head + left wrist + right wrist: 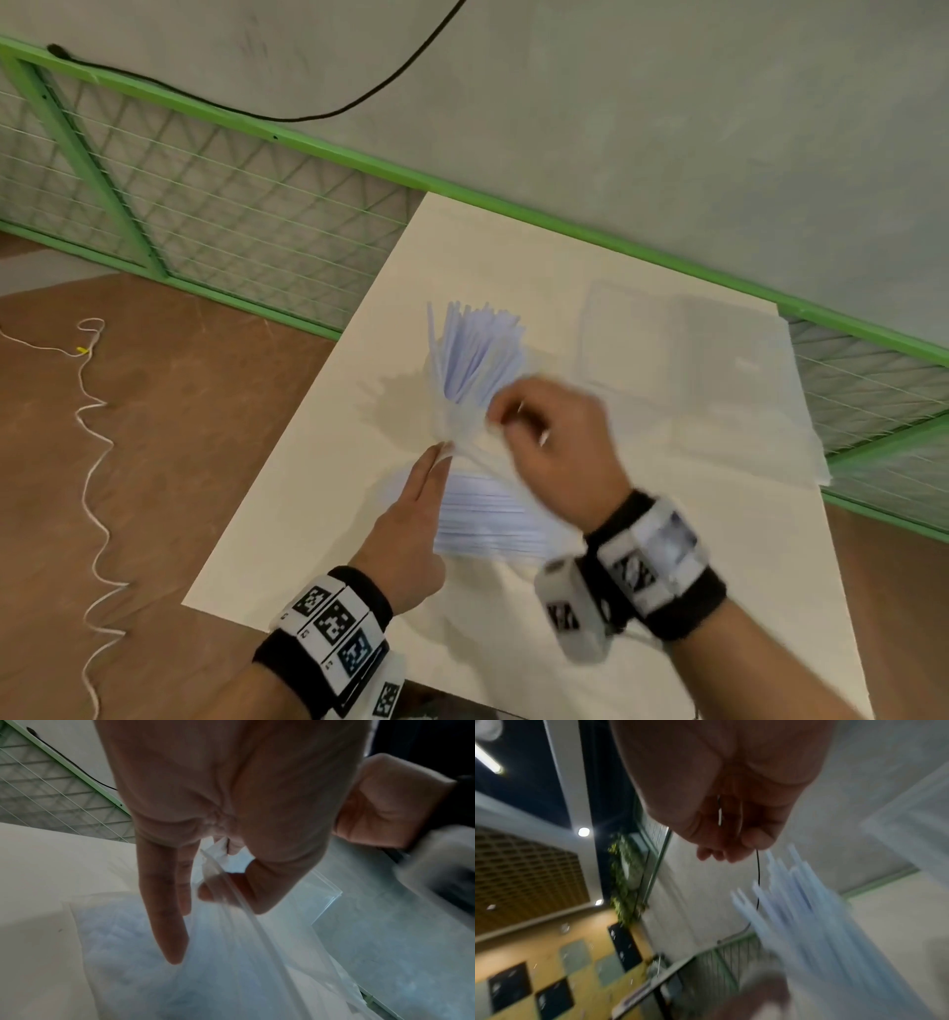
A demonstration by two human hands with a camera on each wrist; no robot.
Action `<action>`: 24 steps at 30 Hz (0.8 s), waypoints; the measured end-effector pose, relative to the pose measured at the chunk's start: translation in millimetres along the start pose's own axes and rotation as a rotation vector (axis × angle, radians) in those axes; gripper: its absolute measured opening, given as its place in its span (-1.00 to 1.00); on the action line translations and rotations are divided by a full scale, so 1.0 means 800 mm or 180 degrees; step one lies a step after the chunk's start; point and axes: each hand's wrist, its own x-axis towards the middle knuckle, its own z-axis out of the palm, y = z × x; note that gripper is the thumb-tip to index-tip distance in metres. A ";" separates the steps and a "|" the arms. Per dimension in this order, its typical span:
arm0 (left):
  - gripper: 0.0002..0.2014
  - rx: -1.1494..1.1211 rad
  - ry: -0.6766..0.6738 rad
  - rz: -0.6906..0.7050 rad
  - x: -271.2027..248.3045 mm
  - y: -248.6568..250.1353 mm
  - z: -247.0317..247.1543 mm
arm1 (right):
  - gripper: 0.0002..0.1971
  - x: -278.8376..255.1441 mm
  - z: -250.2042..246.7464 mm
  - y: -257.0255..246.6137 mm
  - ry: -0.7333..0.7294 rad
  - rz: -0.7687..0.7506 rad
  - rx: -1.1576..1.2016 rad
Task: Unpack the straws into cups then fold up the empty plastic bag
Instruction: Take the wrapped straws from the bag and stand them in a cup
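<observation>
A bunch of pale blue-white straws (pixel 475 354) fans upward mid-table; in the right wrist view the straws (pixel 803 902) run below the palm, untouched by its fingers. A clear plastic bag (pixel 488 519) with more straws lies flat in front of it. My left hand (pixel 440 452) reaches to the bunch's base. In the left wrist view the left hand (pixel 205 890) pinches the bag (pixel 231 953) film between thumb and a finger, the index finger straight. My right hand (pixel 513 416) is blurred over the bunch, fingers curled. The right hand (pixel 729 850) shows a thin pale sliver inside that I cannot identify.
Clear plastic containers (pixel 667 349) stand at the back right of the white table (pixel 308 514), one edge showing as a clear container (pixel 326 894). A green mesh fence (pixel 205 205) and a grey wall run behind. A white cord (pixel 92 462) lies on the brown floor at left.
</observation>
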 end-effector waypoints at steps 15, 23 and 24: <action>0.12 -0.0164 -0.0187 0.0276 0.005 0.017 0.018 | -0.58 -0.143 0.117 0.109 -0.1554 0.0698 -0.2126; 0.14 -0.0159 -0.0148 0.0269 0.001 0.011 0.019 | -0.57 -0.149 0.127 0.112 -0.1425 0.0693 -0.2271; 0.14 -0.0150 -0.0137 0.0260 0.001 0.011 0.019 | -0.56 -0.149 0.128 0.111 -0.1387 0.0691 -0.2260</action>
